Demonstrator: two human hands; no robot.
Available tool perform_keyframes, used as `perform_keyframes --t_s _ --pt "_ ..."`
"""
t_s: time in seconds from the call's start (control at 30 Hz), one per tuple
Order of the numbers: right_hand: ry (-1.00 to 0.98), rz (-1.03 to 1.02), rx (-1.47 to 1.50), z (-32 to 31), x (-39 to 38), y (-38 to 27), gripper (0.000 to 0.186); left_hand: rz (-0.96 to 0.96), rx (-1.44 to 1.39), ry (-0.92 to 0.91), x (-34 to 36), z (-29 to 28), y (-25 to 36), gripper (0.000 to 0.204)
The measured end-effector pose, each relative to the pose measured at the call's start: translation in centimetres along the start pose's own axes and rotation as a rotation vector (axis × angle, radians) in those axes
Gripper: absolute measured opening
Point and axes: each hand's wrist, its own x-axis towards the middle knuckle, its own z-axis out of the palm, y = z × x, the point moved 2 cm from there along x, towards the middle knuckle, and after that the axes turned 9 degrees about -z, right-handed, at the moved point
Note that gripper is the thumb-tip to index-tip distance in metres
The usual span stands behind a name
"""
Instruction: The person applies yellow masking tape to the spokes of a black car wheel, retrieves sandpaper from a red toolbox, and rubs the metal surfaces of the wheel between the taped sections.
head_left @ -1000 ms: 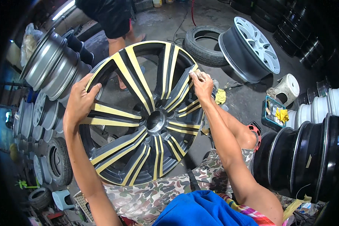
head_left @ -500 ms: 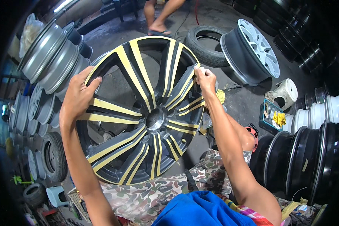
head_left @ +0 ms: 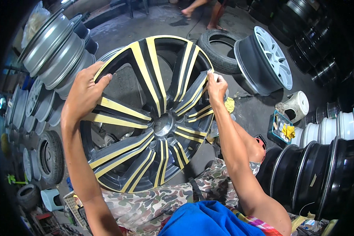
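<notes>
A large black alloy wheel (head_left: pixel 185 84) with pale yellow strips along its spokes and rim stands tilted over my lap, on camouflage cloth (head_left: pixel 143 206). My left hand (head_left: pixel 82 92) grips its upper left edge, thumb on the front and fingers curled behind. My right hand (head_left: pixel 217 87) is closed at the upper right edge, finger and thumb pinched on the rim; whether a small pale bit at the fingertips is separate, I cannot tell. A blue cloth (head_left: pixel 200 220) covers the bottom middle of the view.
Silver rims (head_left: pixel 53 55) are stacked left, black ones (head_left: pixel 314 173) and white ones (head_left: pixel 328 128) right. A tyre (head_left: pixel 220 63), a pale grey wheel (head_left: pixel 259 67), a white stool (head_left: pixel 298 102) and a crate (head_left: pixel 277 129) stand around. Another person's legs (head_left: pixel 216 15) are at the top.
The other person has stepped rightward and farther back. The wheel, with both my hands on it, has shifted slightly upward in the view.
</notes>
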Motion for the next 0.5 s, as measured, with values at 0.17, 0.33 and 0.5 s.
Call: perform_keyframes --t_s 0.17,0.33,0.5 --pt "0.063 -0.142 -0.139 0.3 1.7 -0.4 0.041 -0.047 -0.009 -0.029 0.0 0.1 0.2 0.024" --pt "-0.013 -0.192 -0.144 -0.3 0.2 0.1 0.043 -0.035 0.015 -0.029 0.4 0.0 -1.0 0.026" --pt "0.022 -0.146 -0.055 0.1 1.5 0.7 0.04 -0.075 0.038 -0.073 0.8 0.2 -1.3 0.025"
